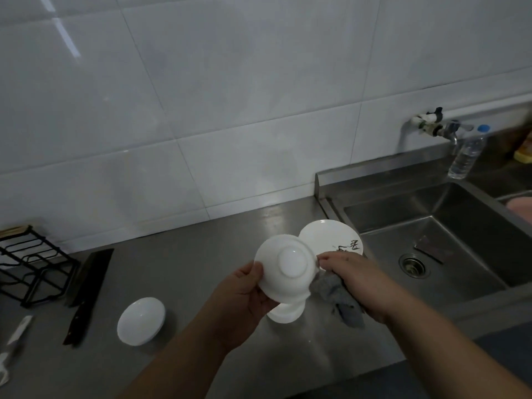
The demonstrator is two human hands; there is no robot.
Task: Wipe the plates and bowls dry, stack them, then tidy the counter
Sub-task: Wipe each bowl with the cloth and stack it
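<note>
Held bowl: white glazed bowl (290, 262), in the air above the near counter (201, 254), foot ring turned towards the camera.
Left hand: left hand (244, 298) grips the bowl's left rim, thumb on the outside wall, fingers curled out of sight behind.
Right hand: right hand (354, 275) is closed round a grey cloth (339, 300), fingertips touching the bowl's right rim.
Other ware: upturned white bowl (285, 313) on the counter directly below. Empty white bowl (141, 321) well to the left. Plate with black lettering (325, 234) farther back, beside the sink (431, 226).
Handling (judged): stiff, brittle, light enough for one hand. The glaze is probably slick if damp.
Hold (judged): pinch across the rim. The foot ring gives a second purchase.
Risk (judged): the steel counter would chip it if dropped. Set it down gently when stacking.
</note>
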